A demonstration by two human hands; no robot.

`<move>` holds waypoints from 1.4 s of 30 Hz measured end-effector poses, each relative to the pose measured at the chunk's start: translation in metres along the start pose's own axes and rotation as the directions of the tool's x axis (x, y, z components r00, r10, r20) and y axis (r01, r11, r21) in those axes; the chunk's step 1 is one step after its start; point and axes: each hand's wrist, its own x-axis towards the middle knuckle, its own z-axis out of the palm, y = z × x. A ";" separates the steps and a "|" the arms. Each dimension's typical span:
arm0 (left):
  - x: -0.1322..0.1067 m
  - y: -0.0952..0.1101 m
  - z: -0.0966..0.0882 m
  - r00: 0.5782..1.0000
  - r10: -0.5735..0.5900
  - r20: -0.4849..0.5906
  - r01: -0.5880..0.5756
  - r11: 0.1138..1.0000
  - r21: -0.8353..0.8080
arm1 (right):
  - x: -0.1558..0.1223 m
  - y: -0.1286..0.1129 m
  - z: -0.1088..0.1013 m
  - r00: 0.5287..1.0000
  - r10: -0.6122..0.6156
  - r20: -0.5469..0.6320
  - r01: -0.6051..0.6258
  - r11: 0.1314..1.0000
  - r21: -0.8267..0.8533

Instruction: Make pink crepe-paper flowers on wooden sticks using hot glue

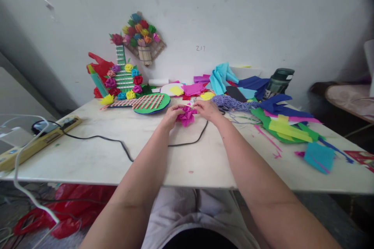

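Observation:
Above the middle of the table, my left hand [173, 115] is closed on a magenta paper flower [187, 117] with ruffled petals hanging downward. My right hand [207, 109] pinches one end of a thin pale strip [189, 105] that runs across the top of the flower toward my left fingers. Whether it is a stick or a strip of paper, I cannot tell. Just left of my hands lies a green guitar-shaped board [152, 104] with pinkish sticks laid across it. A tangle of purple yarn [233, 103] rests to the right of my right hand.
A flower-decorated green piece [125, 81] leans at the back left, below a wall-hung basket of paper flowers [144, 55]. Coloured paper [288, 128] and a dark bottle [278, 83] occupy the right. A black cable [96, 137] crosses the table from a power strip [43, 142].

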 end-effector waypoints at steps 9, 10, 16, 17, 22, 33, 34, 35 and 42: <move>0.000 0.000 0.002 0.996 0.084 -0.026 -0.084 0.996 0.032 | 0.001 -0.002 -0.001 1.000 -0.022 0.021 0.022 0.999 -0.026; 0.001 -0.001 0.002 0.994 0.103 -0.019 -0.102 0.994 0.042 | 0.000 -0.002 -0.002 1.000 -0.018 0.024 0.019 0.999 -0.031; 0.003 -0.004 -0.001 0.984 0.177 0.000 -0.176 0.976 0.128 | 0.001 -0.003 -0.003 0.999 -0.006 0.047 0.009 0.998 -0.061; 0.003 -0.004 -0.001 0.982 0.187 0.000 -0.184 0.972 0.147 | 0.001 -0.003 -0.003 0.999 -0.010 0.048 0.013 0.998 -0.063; 0.005 -0.006 -0.003 0.976 0.219 -0.005 -0.210 0.940 0.268 | 0.001 -0.004 -0.004 0.998 -0.021 0.064 0.028 0.994 -0.110; 0.013 -0.008 -0.002 0.936 0.347 -0.058 -0.226 0.719 0.657 | -0.003 -0.014 -0.012 0.990 -0.042 0.135 0.081 0.952 -0.294; 0.013 -0.007 -0.001 0.932 0.357 -0.058 -0.221 0.689 0.690 | -0.003 -0.015 -0.013 0.989 -0.040 0.144 0.082 0.949 -0.304; 0.013 -0.007 0.001 0.929 0.365 -0.064 -0.211 0.663 0.719 | -0.003 -0.017 -0.014 0.988 -0.037 0.151 0.083 0.945 -0.316; 0.015 -0.004 -0.004 0.892 0.412 -0.188 -0.185 0.710 0.679 | -0.004 -0.013 -0.026 0.998 -0.038 0.053 0.050 0.969 -0.241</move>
